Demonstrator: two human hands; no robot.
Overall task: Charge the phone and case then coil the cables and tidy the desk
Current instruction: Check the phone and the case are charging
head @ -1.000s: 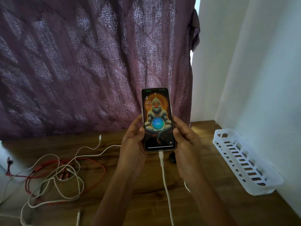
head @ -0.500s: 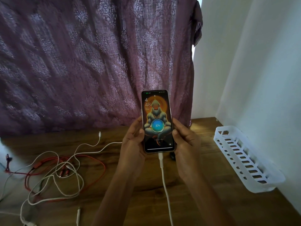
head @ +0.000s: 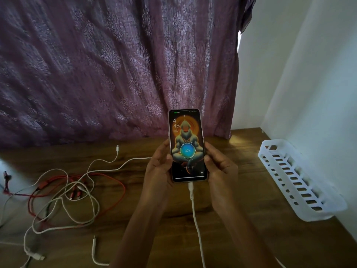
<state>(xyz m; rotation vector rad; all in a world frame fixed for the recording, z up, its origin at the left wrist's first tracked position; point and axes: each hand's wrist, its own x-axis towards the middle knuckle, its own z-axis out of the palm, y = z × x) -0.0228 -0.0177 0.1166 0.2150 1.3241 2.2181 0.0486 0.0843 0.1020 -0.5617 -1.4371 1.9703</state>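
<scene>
A phone (head: 187, 132) with a lit screen showing a 37% charge ring is held upright above the wooden desk (head: 241, 200). My left hand (head: 159, 167) grips its left edge and my right hand (head: 220, 171) grips its right edge, thumbs on the screen's sides. A white charging cable (head: 195, 213) is plugged into the phone's bottom and runs down toward me. On the left of the desk lies a tangle of white cables (head: 77, 206) and a red cable (head: 114, 192). No earbud case is visible.
A white slotted plastic tray (head: 301, 182) sits along the right wall. A purple patterned curtain (head: 116, 64) hangs behind the desk. A short loose white cable (head: 94, 252) lies near the front edge, and a white plug end (head: 117, 147) points toward the curtain.
The phone stays in both hands with almost no shift; the view has drifted slightly. The small dark object seen below the phone earlier is now hidden behind my right hand.
</scene>
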